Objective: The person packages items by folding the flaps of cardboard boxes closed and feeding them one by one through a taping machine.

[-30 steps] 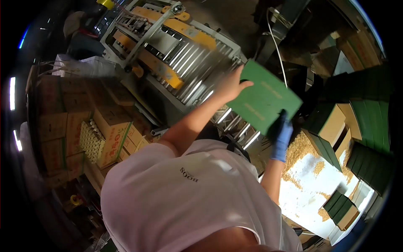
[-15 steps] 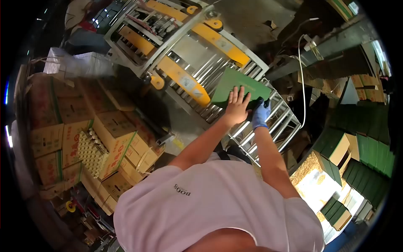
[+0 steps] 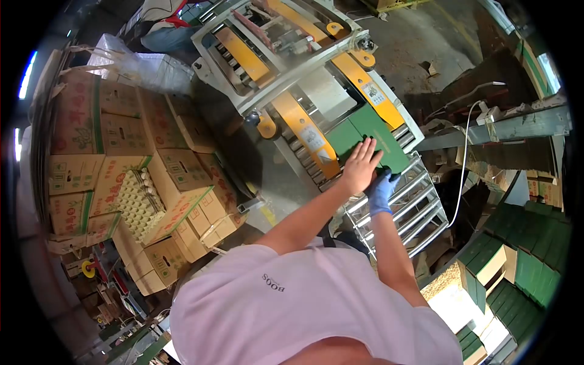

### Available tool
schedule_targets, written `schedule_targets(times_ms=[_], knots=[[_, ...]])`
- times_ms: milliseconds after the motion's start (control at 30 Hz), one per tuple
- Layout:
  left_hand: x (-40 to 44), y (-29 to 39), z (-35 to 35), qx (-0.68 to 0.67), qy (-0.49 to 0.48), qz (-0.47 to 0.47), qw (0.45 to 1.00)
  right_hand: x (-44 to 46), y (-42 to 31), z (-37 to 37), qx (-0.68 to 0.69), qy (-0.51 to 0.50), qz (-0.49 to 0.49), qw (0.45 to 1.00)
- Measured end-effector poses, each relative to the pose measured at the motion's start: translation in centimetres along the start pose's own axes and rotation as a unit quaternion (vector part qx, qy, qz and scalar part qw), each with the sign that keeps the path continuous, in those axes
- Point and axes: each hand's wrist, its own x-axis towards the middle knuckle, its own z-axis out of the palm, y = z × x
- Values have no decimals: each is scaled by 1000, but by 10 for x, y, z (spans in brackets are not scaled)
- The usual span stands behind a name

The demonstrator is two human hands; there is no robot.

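A flat-topped green carton (image 3: 386, 149) lies on the rollers, between two yellow side guides of a sealing machine (image 3: 286, 55). Spread flat on its top near the close edge is my bare left hand (image 3: 362, 165), fingers stretched out. My right hand (image 3: 382, 191), in a blue glove with dark fingertips, grips the carton's near edge with bent fingers. The underside of that grip is hidden. Under and in front of my right hand runs the metal roller conveyor (image 3: 420, 210).
Brown cartons (image 3: 125, 131) are stacked on the left, with egg trays (image 3: 139, 204) showing among them. Several green boxes (image 3: 529, 274) pile up at right. A white cable (image 3: 465, 164) hangs beside the conveyor. Another person's leg (image 3: 170, 39) shows behind the machine.
The green carton has gone from slanted across the rollers to lined up between the yellow guides, farther into the machine. Both hands have stayed on it. The camera view has shifted.
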Motion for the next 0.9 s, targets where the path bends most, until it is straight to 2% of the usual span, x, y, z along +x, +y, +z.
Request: schedule_targets(times_ms=[33, 67, 167, 200, 267, 300, 400, 433, 500, 533, 567, 600, 633, 667, 700, 733, 800, 833, 867, 900], knots=[[2, -5, -6, 3, -13, -8, 1000, -3, -9, 13, -12, 5, -14, 1000], [5, -8, -10, 8, -27, -16, 999, -11, -73, 42, 164, 52, 149, 974], [6, -32, -12, 4, -6, 4, 1000, -1, -81, 69, 255, 12, 226, 940], [7, -36, -14, 6, -11, 25, 1000, 2, -73, 54, 188, -80, 243, 948], [9, -24, -40, -30, -66, 3, 997, 14, -56, 28, 40, -273, 226, 934], [7, -31, -26, -36, -28, 29, 999, 31, -29, 10, -72, -318, 245, 913], [4, 1, -19, 9, -43, 56, 998, 27, -132, -53, -150, -331, 201, 910], [1, 8, -8, 1, -81, 67, 994, 26, -135, -77, -185, -251, 239, 920], [-1, 28, 23, -34, -128, 79, 988, 6, -103, -141, -53, -67, 199, 976], [-2, 44, 34, -64, -138, 78, 985, -10, -124, -176, -98, 7, 168, 981], [0, 68, 36, -84, -151, 92, 981, -27, -120, -222, -108, 80, 186, 973], [0, 90, 49, -160, -155, 86, 971, -48, -127, -272, -46, 83, 78, 992], [3, 124, 54, -215, -192, 45, 957, -73, -177, -302, -56, 194, 122, 972], [11, 167, 61, -272, -234, 8, 933, -95, -218, -337, -146, 235, -28, 961], [18, 208, 74, -386, -290, -8, 876, -120, -234, -386, -111, 293, -78, 947], [23, 250, 87, -487, -351, -30, 799, -138, -266, -419, -95, 358, -96, 924], [31, 353, 70, -548, -365, -52, 751, -159, -313, -497, -249, 449, -201, 834], [39, 397, 80, -576, -357, -12, 735, -163, -341, -529, -419, 446, -189, 768], [44, 440, 84, -548, -301, 68, 777, -160, -353, -567, -565, 418, -151, 695], [51, 478, 80, -497, -188, 217, 819, -151, -347, -604, -622, 398, -112, 665]])
